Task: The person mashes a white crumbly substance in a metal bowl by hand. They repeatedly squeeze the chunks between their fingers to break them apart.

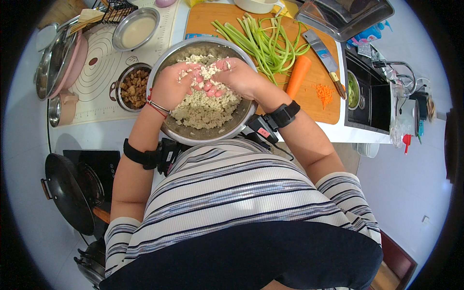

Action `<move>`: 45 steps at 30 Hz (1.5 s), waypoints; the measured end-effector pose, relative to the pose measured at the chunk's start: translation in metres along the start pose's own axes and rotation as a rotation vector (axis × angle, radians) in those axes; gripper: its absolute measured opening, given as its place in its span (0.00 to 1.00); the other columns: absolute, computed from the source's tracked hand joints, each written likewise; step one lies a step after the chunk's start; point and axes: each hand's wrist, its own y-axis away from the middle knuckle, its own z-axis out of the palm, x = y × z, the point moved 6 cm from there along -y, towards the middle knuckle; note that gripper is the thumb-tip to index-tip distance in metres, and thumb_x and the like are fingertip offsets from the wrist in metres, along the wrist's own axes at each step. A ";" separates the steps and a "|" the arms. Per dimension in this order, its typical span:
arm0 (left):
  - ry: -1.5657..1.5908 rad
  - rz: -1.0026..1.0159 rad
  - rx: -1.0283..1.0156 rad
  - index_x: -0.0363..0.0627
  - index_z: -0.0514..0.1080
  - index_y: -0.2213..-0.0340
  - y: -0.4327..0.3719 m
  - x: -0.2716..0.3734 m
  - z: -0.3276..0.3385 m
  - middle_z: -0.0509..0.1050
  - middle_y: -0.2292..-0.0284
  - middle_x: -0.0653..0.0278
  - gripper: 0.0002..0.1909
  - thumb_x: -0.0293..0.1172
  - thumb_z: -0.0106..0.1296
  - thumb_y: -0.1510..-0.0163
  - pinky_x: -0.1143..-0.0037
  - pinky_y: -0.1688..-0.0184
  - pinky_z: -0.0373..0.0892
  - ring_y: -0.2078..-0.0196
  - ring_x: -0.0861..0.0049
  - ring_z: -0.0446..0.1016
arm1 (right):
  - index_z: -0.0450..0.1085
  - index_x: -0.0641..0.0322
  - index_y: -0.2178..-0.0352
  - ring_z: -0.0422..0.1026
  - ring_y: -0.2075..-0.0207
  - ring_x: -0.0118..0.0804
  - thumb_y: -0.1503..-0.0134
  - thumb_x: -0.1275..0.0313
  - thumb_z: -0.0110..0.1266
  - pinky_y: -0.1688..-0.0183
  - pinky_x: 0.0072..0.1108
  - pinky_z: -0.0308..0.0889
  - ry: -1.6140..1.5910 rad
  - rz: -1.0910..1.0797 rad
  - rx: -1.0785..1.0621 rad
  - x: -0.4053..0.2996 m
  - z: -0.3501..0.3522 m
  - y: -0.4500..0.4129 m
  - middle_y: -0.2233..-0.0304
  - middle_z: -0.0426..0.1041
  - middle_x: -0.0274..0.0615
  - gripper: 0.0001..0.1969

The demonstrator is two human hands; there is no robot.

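A large steel bowl (205, 142) stands before me, partly filled with pale crumbled food, perhaps tofu (206, 112). Over it, my left hand (176, 83) and my right hand (233, 78) are close together with palms turned partly up and fingers curled. Crumbs lie between them and stick to the fingers of both. A smaller metal bowl of browned pieces (135, 87) stands to the left of the large bowl. Right of it, a wooden cutting board (308, 112) carries green stalks (264, 47), a peeled carrot (298, 75), chopped orange bits (324, 95) and a cleaver (320, 50).
A bowl of cloudy liquid (137, 32) stands at the back left on a baking mat (94, 78). Farther left are a pink pot (74, 61) and a black wok (69, 194). A sink (373, 105) lies to the right. A dark tray (344, 18) stands behind the board.
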 end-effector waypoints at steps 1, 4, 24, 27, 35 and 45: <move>0.083 -0.092 0.003 0.34 0.66 0.63 0.000 -0.003 -0.001 0.70 0.76 0.65 0.12 0.26 0.44 0.50 0.85 0.76 0.64 0.77 0.86 0.66 | 0.65 0.71 0.69 0.71 0.75 0.32 0.51 0.80 0.40 0.74 0.18 0.66 0.024 0.000 0.018 0.000 -0.002 -0.001 0.75 0.70 0.44 0.08; 0.134 -0.069 -0.003 0.34 0.66 0.63 0.000 -0.002 -0.003 0.71 0.73 0.64 0.12 0.26 0.43 0.49 0.84 0.72 0.65 0.74 0.84 0.68 | 0.65 0.70 0.66 0.69 0.73 0.28 0.52 0.79 0.43 0.72 0.16 0.65 0.092 -0.050 0.044 0.007 -0.015 -0.006 0.73 0.70 0.42 0.10; -0.785 -0.216 -0.423 0.35 0.55 0.56 -0.006 -0.059 0.030 0.65 0.64 0.38 0.32 0.39 0.52 0.59 0.69 0.57 0.61 0.60 0.52 0.65 | 0.60 0.65 0.59 0.68 0.67 0.51 0.63 0.68 0.55 0.66 0.31 0.63 1.381 0.138 -0.187 0.035 0.000 -0.040 0.70 0.69 0.55 0.27; -0.790 -0.149 -0.415 0.31 0.58 0.61 -0.005 -0.059 0.031 0.66 0.67 0.39 0.25 0.35 0.49 0.57 0.68 0.61 0.62 0.63 0.53 0.66 | 0.63 0.66 0.63 0.68 0.69 0.52 0.64 0.71 0.54 0.67 0.31 0.63 1.402 0.106 -0.165 0.040 -0.001 -0.049 0.72 0.69 0.55 0.23; -0.512 0.005 -0.133 0.36 0.61 0.67 -0.010 -0.035 0.007 0.68 0.71 0.44 0.14 0.29 0.46 0.57 0.65 0.63 0.62 0.65 0.52 0.66 | 0.65 0.68 0.66 0.67 0.79 0.38 0.60 0.80 0.45 0.76 0.26 0.62 0.914 -0.250 0.008 0.001 -0.014 -0.035 0.81 0.68 0.49 0.15; -0.557 0.149 -0.004 0.36 0.62 0.62 0.002 0.002 -0.007 0.68 0.68 0.46 0.18 0.21 0.41 0.59 0.71 0.62 0.63 0.65 0.54 0.67 | 0.65 0.65 0.67 0.63 0.82 0.26 0.54 0.72 0.50 0.79 0.18 0.60 0.692 -0.080 0.194 -0.023 -0.007 0.000 0.82 0.67 0.37 0.11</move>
